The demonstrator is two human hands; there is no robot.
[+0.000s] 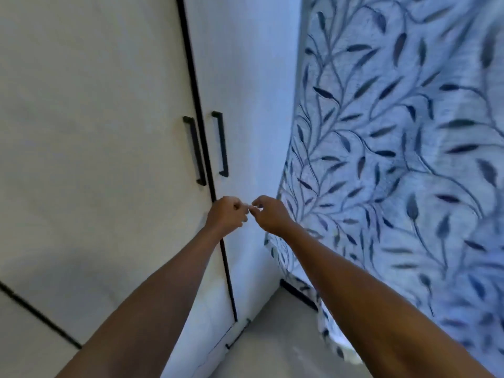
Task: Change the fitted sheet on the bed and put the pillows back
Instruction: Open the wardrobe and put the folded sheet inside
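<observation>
The leaf-patterned sheet (395, 159) is seen hanging at the right, beside the wardrobe (109, 132). The left hand (226, 214) and right hand (268, 214) are curled, fingertip to fingertip; whether its edge is pinched cannot be told. Through a loose pinch it could be dropped.

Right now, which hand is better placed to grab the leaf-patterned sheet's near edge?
Probably the right. The right hand sits beside the edge of the sheet; the left hand is in front of the wardrobe doors, with the right hand between it and the sheet.
</observation>
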